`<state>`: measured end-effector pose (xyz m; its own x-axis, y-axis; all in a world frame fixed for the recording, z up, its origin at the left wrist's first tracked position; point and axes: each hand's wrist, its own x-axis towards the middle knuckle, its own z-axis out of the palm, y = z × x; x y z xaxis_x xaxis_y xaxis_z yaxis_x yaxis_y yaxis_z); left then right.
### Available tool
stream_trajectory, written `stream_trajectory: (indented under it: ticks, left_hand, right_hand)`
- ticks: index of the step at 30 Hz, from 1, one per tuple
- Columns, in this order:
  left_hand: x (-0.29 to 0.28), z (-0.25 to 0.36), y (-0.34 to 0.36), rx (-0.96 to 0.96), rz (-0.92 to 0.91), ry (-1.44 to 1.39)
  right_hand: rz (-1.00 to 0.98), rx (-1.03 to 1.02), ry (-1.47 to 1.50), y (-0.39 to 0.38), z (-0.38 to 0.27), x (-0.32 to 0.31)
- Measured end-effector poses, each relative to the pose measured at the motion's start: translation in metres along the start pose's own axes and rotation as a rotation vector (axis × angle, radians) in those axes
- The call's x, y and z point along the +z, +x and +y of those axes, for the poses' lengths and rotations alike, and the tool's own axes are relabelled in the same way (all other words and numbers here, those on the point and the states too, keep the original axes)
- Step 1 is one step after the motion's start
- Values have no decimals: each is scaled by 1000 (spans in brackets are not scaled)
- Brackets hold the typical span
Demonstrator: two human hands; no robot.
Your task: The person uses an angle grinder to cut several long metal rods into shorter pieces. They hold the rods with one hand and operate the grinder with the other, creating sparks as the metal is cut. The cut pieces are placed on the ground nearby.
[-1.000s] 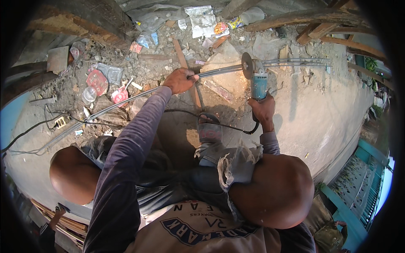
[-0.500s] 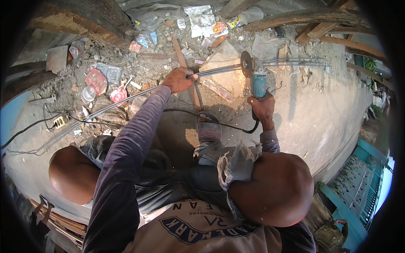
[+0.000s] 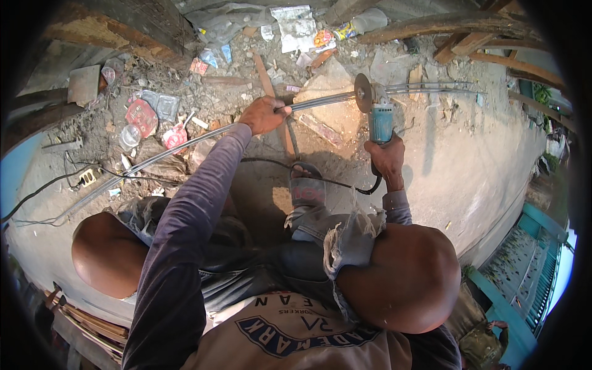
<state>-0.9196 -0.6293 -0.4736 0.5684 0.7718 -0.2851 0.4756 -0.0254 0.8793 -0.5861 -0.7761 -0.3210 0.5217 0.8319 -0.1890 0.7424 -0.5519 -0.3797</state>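
My left hand (image 3: 266,115) is wrapped round a bundle of thin steel rods (image 3: 206,137), which runs slantwise from the lower left to the upper right. My right hand (image 3: 388,156) grips the body of a teal angle grinder (image 3: 380,125) from the near side. The grinder's dark cutting disc (image 3: 363,93) stands on edge at the rods, right of my left hand. Small orange specks show beside the disc. The exact contact between disc and rods is partly hidden. Past the grinder, the rods' far ends (image 3: 441,90) lie slightly spread.
A black cord (image 3: 335,181) passes my sandalled foot (image 3: 307,189). A pale outlet block (image 3: 88,177) lies at the left. Plastic litter (image 3: 142,118), a flat stone slab (image 3: 320,83) and a narrow wooden strip (image 3: 265,77) lie around the rods. Timber beams (image 3: 444,26) cross the far side.
The grinder and my right hand have shifted slightly right. The rods' far ends have moved a little and spread apart. My left hand keeps nearly the same place.
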Motion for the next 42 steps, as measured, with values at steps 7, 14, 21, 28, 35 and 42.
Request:
stream_trajectory:
  ticks: [7,14,21,28,35,42]
  left_hand:
    - [-7,-2,-8,-1,6,0]
    - [-21,-7,-15,-46,-46,63]
    - [-27,-17,-25,-31,-16,40]
    - [-29,-33,-34,-2,33,23]
    - [-44,-31,-40,-51,-32,51]
    - [-46,-37,-45,-41,-8,56]
  right_hand:
    - [-4,44,46,-17,-16,4]
    - [-12,45,36,-36,-11,15]
    - [-7,16,66,-32,-25,23]
    - [-16,-8,48,-39,-18,38]
    - [11,20,31,-45,-58,36]
    - [-20,22,46,-47,-49,46]
